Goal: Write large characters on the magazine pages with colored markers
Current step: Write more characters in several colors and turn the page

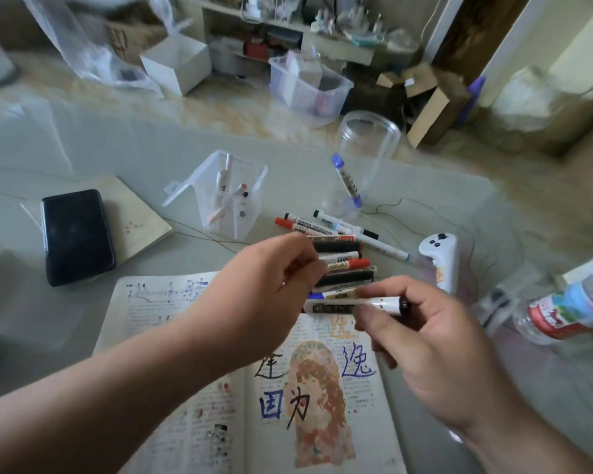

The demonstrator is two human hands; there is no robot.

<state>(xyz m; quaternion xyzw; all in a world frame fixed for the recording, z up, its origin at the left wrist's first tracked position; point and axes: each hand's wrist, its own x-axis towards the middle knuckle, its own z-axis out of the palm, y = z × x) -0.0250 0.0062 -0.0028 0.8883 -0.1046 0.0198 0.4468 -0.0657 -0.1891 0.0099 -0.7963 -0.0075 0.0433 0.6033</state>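
Observation:
An open magazine (367, 415) lies at the near edge of the table, with large black and blue characters written round a picture on its right page. My right hand (425, 340) grips a white marker (367, 305) with a black end, held level above the top of the page. My left hand (264, 289) has curled fingers pinching at the marker's left end; what it holds there is hidden. A pile of several markers (343, 248) with red, black and blue caps lies just beyond the magazine.
A clear plastic pen box (230, 196) holds a few markers. A clear jar (363, 159) holds a blue marker. A black phone (76, 234) lies on a booklet at left. A white controller (442, 258) and a plastic bottle (569, 309) are at right.

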